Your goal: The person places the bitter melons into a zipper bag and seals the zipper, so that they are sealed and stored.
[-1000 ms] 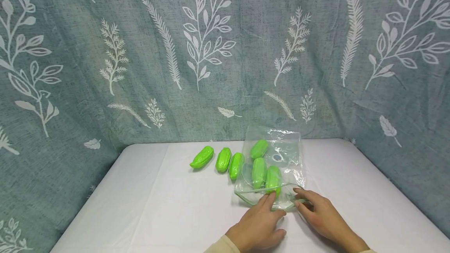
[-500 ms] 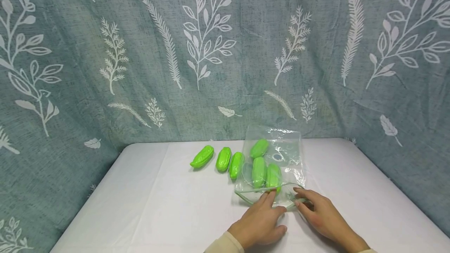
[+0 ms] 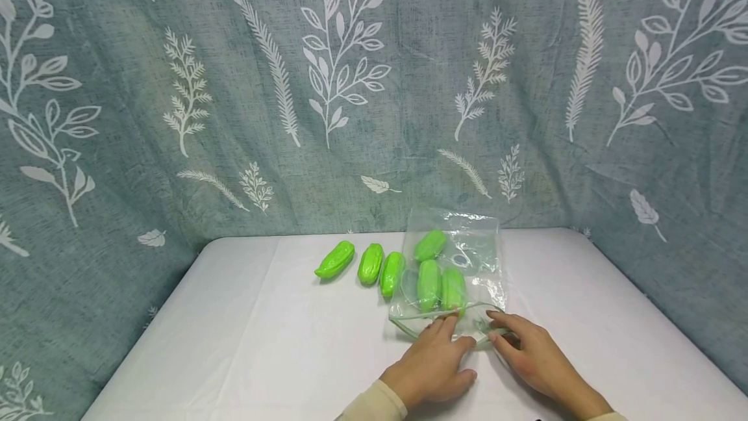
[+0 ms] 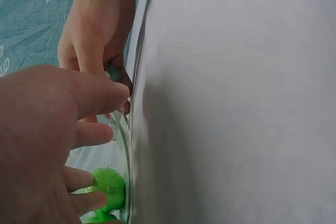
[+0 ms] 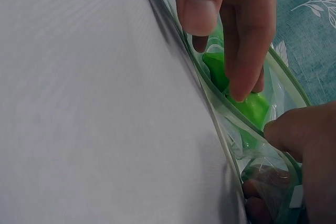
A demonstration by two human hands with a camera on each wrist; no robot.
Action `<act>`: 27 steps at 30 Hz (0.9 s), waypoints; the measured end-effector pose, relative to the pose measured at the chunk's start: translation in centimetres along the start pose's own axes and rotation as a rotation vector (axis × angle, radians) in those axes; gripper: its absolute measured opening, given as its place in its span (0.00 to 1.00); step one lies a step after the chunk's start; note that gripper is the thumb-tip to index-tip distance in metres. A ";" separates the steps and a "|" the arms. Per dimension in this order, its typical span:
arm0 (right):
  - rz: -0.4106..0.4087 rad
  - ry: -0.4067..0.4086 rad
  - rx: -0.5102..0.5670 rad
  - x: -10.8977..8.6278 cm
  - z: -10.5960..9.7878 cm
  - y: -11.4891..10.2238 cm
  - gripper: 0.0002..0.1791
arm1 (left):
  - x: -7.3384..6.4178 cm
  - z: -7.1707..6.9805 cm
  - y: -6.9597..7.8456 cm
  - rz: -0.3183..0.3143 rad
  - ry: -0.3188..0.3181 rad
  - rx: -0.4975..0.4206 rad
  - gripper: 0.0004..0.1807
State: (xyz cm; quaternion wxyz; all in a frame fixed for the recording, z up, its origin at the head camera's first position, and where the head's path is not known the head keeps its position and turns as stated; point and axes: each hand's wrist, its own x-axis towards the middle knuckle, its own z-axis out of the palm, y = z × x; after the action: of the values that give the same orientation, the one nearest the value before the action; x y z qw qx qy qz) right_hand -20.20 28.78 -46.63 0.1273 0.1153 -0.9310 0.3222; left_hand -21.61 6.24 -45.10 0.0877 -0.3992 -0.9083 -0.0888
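A clear zip bag (image 3: 482,281) with a green-edged mouth lies on the white table, its mouth towards me. Three glossy, ribbed green cucumber-shaped pieces are inside, the closest one (image 3: 452,289) near the mouth. My left hand (image 3: 429,366) reaches into the mouth with fingers extended, fingertips right at that piece's near end. Its fingers are straight in the left wrist view, thumb apart. At the mouth's right corner my right hand (image 3: 534,356) pinches the bag's rim, its thumb pressing the green edge in the right wrist view, with fingertips behind the film.
Left of the bag lie three more green pieces: one right beside it (image 3: 392,275), another a little farther left (image 3: 371,264), and a curved one (image 3: 336,260) at the far left. A leaf-patterned blue-grey curtain (image 3: 350,83) hangs behind the table (image 3: 263,343).
My left fingers have moved slightly forward, and the closest piece has slid deeper into the bag, level with the one beside it. My right hand keeps its place at the corner.
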 end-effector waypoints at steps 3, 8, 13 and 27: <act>0.003 -0.003 0.001 0.0 0.0 0.0 0.24 | 0.1 0.0 0.0 -0.007 0.002 -0.009 0.26; 0.004 -0.001 0.003 0.0 0.0 0.0 0.24 | 0.4 0.2 -0.2 -0.013 0.002 -0.021 0.26; -0.008 0.012 -0.011 -0.1 0.1 0.0 0.23 | 0.7 0.4 -0.2 -0.032 -0.027 -0.023 0.29; -0.017 0.008 -0.004 -0.1 0.1 0.2 0.24 | 0.9 0.4 -0.4 -0.064 -0.058 -0.079 0.33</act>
State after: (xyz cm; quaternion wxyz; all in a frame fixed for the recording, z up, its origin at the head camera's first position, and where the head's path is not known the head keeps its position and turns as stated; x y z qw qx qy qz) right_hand -20.17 28.86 -46.89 0.1339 0.1219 -0.9301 0.3196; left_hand -22.58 6.69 -45.28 0.0427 -0.3753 -0.9187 -0.1155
